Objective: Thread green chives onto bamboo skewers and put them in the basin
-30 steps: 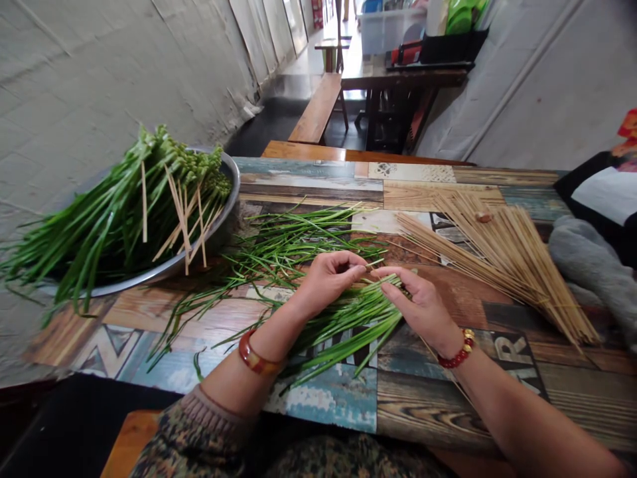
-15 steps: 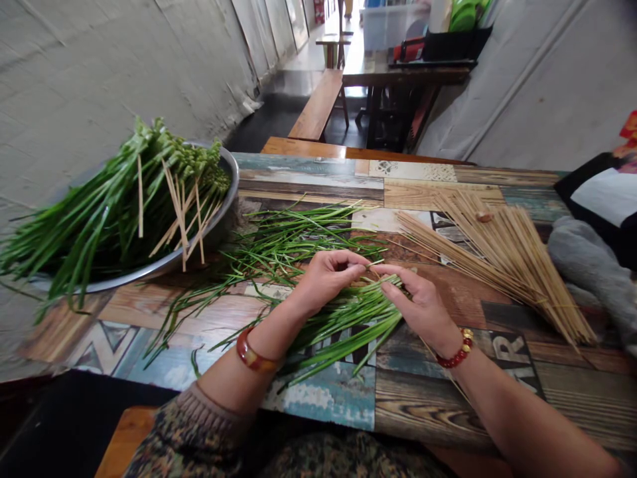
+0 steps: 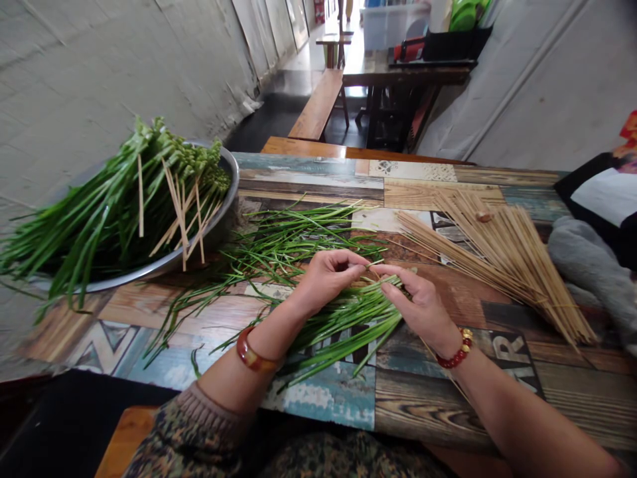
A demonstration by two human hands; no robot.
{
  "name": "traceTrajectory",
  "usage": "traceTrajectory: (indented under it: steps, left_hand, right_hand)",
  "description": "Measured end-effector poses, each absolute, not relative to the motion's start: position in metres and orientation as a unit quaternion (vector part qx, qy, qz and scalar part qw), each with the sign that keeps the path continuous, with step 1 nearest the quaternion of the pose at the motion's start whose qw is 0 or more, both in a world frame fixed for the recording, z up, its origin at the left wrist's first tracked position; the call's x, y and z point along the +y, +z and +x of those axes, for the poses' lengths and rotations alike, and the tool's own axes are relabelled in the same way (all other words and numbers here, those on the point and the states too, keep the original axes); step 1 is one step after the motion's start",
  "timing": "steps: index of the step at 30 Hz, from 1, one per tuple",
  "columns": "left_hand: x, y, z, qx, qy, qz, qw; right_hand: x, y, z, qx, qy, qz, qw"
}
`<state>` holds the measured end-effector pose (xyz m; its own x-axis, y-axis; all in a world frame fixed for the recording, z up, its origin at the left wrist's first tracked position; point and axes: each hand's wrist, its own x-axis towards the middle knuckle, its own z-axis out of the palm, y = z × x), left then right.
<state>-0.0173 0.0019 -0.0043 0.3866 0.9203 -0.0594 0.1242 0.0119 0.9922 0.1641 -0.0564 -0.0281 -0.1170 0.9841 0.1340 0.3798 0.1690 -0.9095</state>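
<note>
Over the middle of the table, my left hand is closed in a pinch on a thin green chive stalk. Close to its fingertips, my right hand is closed around a thin bamboo skewer, whose lower end shows beneath the wrist; where it meets the stalk is hidden by the fingers. Under both hands lies a bunch of garlic chives, its pale ends by my right fingers and its leaves fanning toward me. Behind it spreads a looser pile of chives.
At left, a metal basin is heaped with chives, several skewers sticking out. A spread of bamboo skewers lies at right beside a grey cloth-like thing. Beyond the table stand a bench and another table.
</note>
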Motion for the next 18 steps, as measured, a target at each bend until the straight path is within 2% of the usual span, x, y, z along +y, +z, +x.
traceTrajectory:
  steps: [18]
  left_hand:
    - [0.0008,-0.0058,-0.0151,0.402,0.370,0.740,0.393]
  right_hand:
    - [-0.0563,-0.0303,0.1621,-0.642,0.365,-0.537,0.408]
